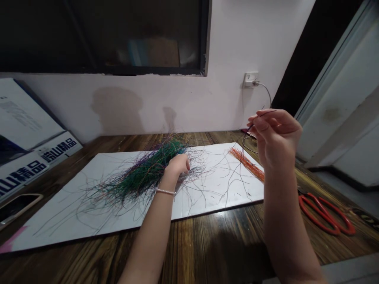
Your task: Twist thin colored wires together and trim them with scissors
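Note:
A long tangled heap of thin wires [142, 171], mostly green with purple, blue and some reddish strands, lies across a white board [79, 221]. My left hand [177, 165], a beaded bracelet at its wrist, is at the heap's right side. Its fingers are curled down among the loose strands, and what they grip is hidden. Raised above the right part of the board, my right hand [274, 132] pinches a few thin dark wires [243, 148] between thumb and fingers. Their lower ends hang down toward the board. Below and left of that hand lies a straight bundle of orange wires [247, 163].
Red-handled scissors [325, 213] lie on the wooden table [204, 244] at the right. A phone [19, 207] and white printed boxes [38, 165] are at the left. Behind the table, a cable [266, 87] runs from a wall socket [250, 79]. Short wire scraps lie on the board.

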The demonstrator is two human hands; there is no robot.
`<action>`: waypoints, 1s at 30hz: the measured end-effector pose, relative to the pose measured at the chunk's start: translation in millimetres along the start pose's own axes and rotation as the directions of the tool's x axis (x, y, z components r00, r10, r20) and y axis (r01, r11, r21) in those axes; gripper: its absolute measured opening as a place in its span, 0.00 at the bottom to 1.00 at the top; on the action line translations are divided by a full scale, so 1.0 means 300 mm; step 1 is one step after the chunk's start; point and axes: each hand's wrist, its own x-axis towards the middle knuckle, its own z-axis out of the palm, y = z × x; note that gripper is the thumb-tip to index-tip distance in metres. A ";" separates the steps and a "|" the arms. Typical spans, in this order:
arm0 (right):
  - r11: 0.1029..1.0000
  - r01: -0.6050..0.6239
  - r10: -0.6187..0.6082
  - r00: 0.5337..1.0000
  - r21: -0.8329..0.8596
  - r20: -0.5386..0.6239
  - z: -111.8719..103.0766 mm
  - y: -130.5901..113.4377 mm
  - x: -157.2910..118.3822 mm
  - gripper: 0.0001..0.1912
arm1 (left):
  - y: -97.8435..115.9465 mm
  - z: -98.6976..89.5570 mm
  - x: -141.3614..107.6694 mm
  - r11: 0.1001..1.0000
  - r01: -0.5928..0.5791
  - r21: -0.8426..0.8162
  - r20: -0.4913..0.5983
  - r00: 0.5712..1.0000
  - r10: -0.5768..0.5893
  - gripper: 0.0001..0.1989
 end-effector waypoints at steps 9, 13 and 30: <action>1.000 0.009 -0.009 1.000 -0.023 -0.007 -0.011 0.002 0.008 0.05 | 0.037 -0.014 -0.026 1.000 -0.009 0.001 -0.034 0.999 0.009 0.09; 0.999 -0.036 0.036 0.999 -0.014 0.001 -0.013 0.006 0.009 0.05 | 0.040 -0.031 -0.033 0.999 -0.048 -0.023 -0.097 0.994 0.045 0.04; 0.975 -0.212 0.215 0.975 -0.062 0.055 0.032 0.052 -0.022 0.14 | 0.049 -0.115 -0.061 0.917 -0.334 -0.219 -0.614 0.777 0.136 0.08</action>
